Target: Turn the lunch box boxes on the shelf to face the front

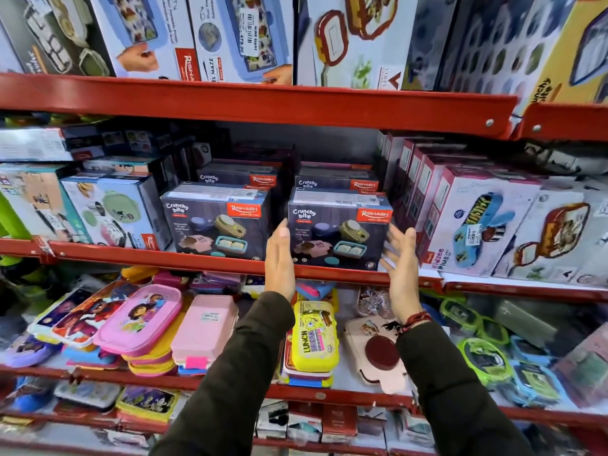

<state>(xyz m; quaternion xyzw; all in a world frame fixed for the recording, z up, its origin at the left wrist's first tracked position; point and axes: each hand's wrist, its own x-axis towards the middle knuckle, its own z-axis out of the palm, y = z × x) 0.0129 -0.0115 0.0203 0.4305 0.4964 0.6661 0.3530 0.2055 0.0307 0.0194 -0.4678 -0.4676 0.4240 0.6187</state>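
Two dark Crunchy Bite boxes (pixel 217 222) (pixel 339 230) — upright, side by side, fronts forward — on red shelf edge (pixel 197 258)

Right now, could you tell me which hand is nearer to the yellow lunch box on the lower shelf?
Left. The left hand is up beside a Crunchy Bite box, almost straight above the yellow lunch box; the right hand is above it too, but farther right.

Both dark-sleeved arms reach forward; the left hand (pixel 279 258) and right hand (pixel 399 269) are raised, fingers extended, palms facing inward.
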